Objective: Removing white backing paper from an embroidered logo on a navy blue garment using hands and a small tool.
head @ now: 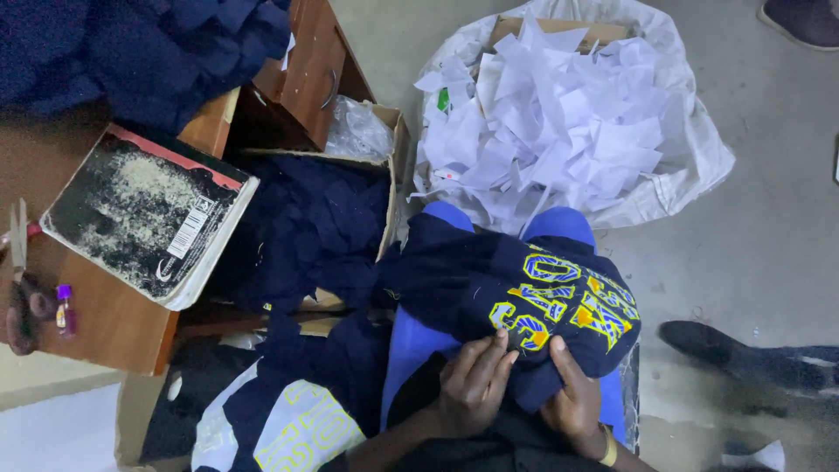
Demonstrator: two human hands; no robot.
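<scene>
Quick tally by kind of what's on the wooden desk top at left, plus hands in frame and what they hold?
Worn book: 1
Scissors: 1
Small purple-capped bottle: 1
Hands, left hand and right hand, both gripping the navy lettered garment: 2
Navy lettered garment: 1
Total: 6

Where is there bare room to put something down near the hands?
Bare floor lies right of the paper sack, above the dark shoe. A strip of desk shows between the book and scissors. The lap is crowded: both hands press the navy cloth.
</scene>
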